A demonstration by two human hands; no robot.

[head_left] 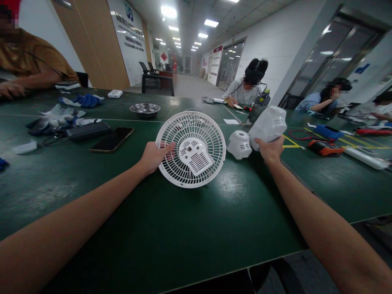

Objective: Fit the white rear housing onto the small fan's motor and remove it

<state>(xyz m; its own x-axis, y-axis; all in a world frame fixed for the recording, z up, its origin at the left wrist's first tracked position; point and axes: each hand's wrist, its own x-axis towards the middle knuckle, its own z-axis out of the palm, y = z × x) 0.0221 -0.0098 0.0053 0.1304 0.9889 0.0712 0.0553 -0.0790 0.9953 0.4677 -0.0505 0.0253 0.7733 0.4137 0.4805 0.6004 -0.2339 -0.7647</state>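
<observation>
My left hand (pixel 154 157) grips the left rim of a round white fan grille (pixel 196 155), thumb over its spokes. The grille is tilted up with a slotted plate at its centre facing me. At the right, my right hand (pixel 271 150) is closed around the lower end of a white plastic housing (pixel 268 125), which is held upright at a slant. Between the two stands a smaller white vented motor cover (pixel 239 145), close beside the housing. The fingers behind both held parts are hidden.
A steel bowl (pixel 145 109) lies behind the grille. On the left are a phone (pixel 112 139), a black case (pixel 88 130) and work gloves (pixel 61 116). An orange multimeter (pixel 325 148) lies on the right. Several people sit around the green table (pixel 183 228).
</observation>
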